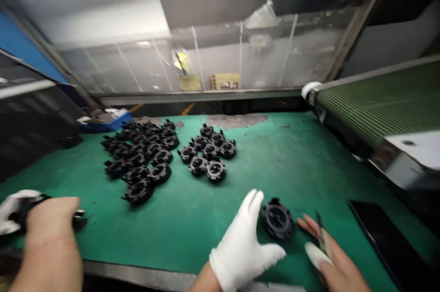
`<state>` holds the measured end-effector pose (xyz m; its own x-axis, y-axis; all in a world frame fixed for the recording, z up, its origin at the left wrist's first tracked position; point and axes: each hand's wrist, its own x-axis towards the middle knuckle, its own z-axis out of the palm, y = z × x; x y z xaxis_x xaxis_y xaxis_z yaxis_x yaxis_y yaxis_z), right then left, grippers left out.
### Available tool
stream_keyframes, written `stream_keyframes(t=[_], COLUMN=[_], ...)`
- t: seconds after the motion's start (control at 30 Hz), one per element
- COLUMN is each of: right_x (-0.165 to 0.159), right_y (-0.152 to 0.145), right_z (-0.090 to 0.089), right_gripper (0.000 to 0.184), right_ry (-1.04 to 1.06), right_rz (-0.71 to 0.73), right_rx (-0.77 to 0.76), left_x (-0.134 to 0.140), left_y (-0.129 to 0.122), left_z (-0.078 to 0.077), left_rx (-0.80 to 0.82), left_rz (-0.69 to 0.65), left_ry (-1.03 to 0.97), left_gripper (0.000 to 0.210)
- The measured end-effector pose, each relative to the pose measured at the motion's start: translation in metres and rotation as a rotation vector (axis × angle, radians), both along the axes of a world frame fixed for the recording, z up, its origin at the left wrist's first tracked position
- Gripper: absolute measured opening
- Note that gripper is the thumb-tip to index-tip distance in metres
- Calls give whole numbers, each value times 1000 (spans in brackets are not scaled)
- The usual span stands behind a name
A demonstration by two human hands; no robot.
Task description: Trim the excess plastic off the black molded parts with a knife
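Observation:
My left hand (242, 239), in a white glove, is open, with its fingers and thumb spread at the left of a round black plastic part (277, 219). The part has a ring-shaped top and a small tab on its rim; whether the glove touches it I cannot tell. To its right, my right hand (335, 257) is closed on a slim pointed tool (322, 232) with a dark tip and a pale handle. A white cover sits on that hand's thumb. Several matching black parts (216, 170) lie in a smaller group farther back, beside a larger cluster (137, 190).
A co-worker's forearm (53, 241) and white-gloved hand (15, 209) are at the left edge, near dark objects. A black phone-like slab (388, 241) lies right on the green tabletop (192, 223). A green conveyor belt (388, 99) flanks it; a blue tray (117, 122) stands back left.

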<state>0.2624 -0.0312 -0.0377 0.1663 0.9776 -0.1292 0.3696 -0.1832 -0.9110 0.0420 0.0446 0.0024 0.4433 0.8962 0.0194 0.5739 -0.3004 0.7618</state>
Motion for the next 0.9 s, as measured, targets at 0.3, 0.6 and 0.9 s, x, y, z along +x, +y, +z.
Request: stream_keyframes(t=[0.3,0.6,0.9], right_x=[-30,-11,-21], right_y=[-43,-62,-52], right_z=[38,59,75], right_gripper=[53,50,53], right_ry=[73,-526,-902], right_rz=[184,461,403], right_rx=[-228,-13,-31], left_x=[-17,-21,-14], left_y=[-22,-43,-37], left_z=[-7,-13,-13], left_rx=[89,186,238], left_rz=[-93,-49,-7], left_ry=[91,35,23], left_gripper=[94,77,72])
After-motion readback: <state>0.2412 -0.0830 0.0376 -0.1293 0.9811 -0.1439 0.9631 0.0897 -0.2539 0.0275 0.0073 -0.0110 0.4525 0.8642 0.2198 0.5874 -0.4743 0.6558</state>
